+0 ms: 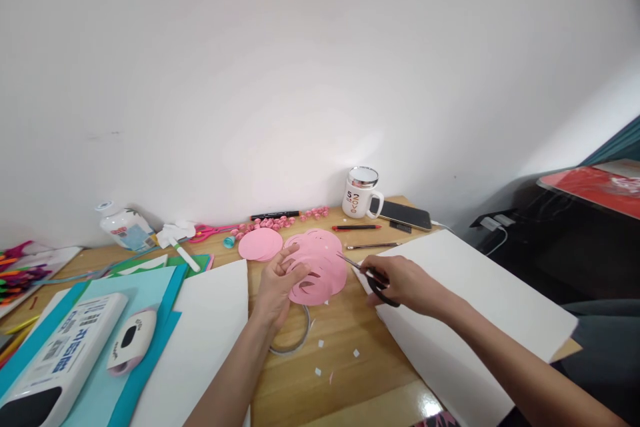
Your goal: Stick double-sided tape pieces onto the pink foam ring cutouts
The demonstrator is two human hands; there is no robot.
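Observation:
Round pink paper [330,273] with curved slits cut in it hangs over the middle of the table. My left hand [278,283] pinches its left side between thumb and fingers. In my right hand [400,283] are scissors [379,288] with black handles, gripped by the loops. Their metal tips point left at the paper's right edge; whether the blades are parted I cannot tell. More slitted pink paper seems to show behind the held piece, hard to separate from it. Plain pink paper circles [260,244] lie stacked just beyond my left hand. Partly hidden below sits a roll of tape [295,349].
White sheets flank the hands, at left [200,327] and right [480,307]. A white mug [361,193], a phone [407,215] and a red-black pen [356,227] stand or lie at the back. Teal paper [150,293] bears a white box [75,347] at left.

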